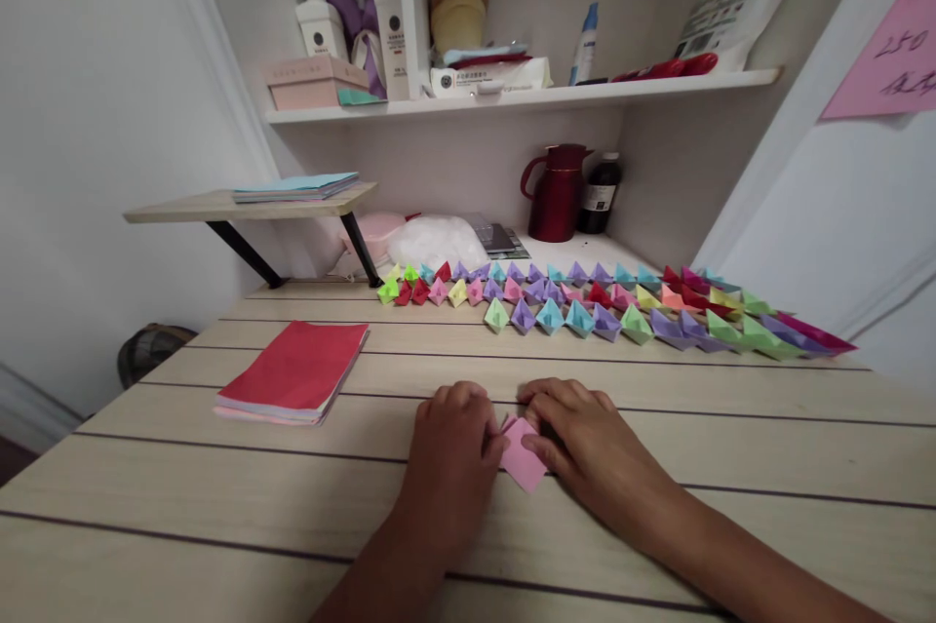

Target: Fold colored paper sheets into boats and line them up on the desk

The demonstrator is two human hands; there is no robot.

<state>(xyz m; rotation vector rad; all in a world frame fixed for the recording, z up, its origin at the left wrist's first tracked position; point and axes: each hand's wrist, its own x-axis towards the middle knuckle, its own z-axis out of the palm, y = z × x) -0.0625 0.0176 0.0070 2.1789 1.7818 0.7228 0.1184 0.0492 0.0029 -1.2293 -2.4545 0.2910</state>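
A small folded piece of pink paper (pixel 525 459) is held between my two hands, low over the slatted wooden tabletop (pixel 351 486). Its shape is a small diamond with one corner toward me. My left hand (pixel 457 443) grips its left edge, thumb against the paper and fingers curled. On the other side, my right hand (pixel 574 433) pinches the right edge, thumb on top. Fingers hide the paper's far part. Beyond my hands stand rows of folded paper boats (pixel 550 316) in many colours.
A stack of square paper, red on top (pixel 296 368), lies to the left. Behind it, a small raised shelf (pixel 241 204) carries more paper (pixel 296 187). A red jug (pixel 557 194) and a dark bottle (pixel 601 194) stand at the back, beneath a white shelf (pixel 526 100) with bottles and boxes.
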